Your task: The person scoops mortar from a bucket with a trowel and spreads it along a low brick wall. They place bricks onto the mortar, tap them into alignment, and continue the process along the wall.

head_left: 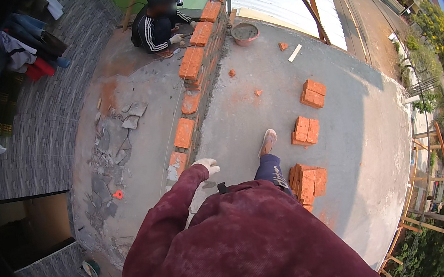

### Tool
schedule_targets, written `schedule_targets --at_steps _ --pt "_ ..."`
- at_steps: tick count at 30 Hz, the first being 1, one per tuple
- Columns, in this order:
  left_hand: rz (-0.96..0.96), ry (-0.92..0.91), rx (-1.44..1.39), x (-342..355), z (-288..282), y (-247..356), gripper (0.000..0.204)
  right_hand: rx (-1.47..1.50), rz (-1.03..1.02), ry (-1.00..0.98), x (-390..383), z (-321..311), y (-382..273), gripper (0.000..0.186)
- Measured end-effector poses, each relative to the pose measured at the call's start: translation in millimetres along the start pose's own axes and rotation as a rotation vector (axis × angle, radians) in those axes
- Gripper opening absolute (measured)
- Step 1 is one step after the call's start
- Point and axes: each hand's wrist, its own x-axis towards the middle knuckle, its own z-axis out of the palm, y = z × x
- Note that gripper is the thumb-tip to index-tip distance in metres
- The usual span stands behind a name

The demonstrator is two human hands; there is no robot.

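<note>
My left hand (207,166), in a pale glove, hangs loosely with slightly curled fingers and nothing visible in it. Below it and to its left is the low brick wall, with an orange brick (183,133) on its top and a mortar-smeared brick (177,164) at the near end. A thin string line runs along the wall. My right hand is not in view. My sandalled foot (268,143) is on the concrete. To the right lie a large brick stack (309,179) and two smaller brick stacks (304,131) (312,93).
A co-worker (157,25) in dark clothes crouches at the wall's far end. A basin of mortar (244,33), brick fragments and a wooden strip (295,53) lie on the concrete (364,138). Broken rubble (115,139) is at left, near hanging clothes and a doorway. A drop edge with timber poles is at right.
</note>
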Motion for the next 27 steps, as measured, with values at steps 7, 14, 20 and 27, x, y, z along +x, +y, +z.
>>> schedule_targets --at_steps 7,14,20,27 --pt "0.060 -0.066 -0.225 136 -28 86 0.071 -0.239 -0.026 -0.037 94 -194 -174 0.014" --pt "0.069 0.232 -0.335 211 -178 223 0.071 -0.184 -0.160 0.156 120 -439 -468 0.019" --pt "0.027 0.023 -0.487 351 -223 209 0.067 -0.085 -0.486 0.126 149 -442 -698 0.023" --pt "0.008 -0.116 -0.461 434 -356 243 0.064 -0.198 -0.650 0.156 239 -442 -755 0.033"
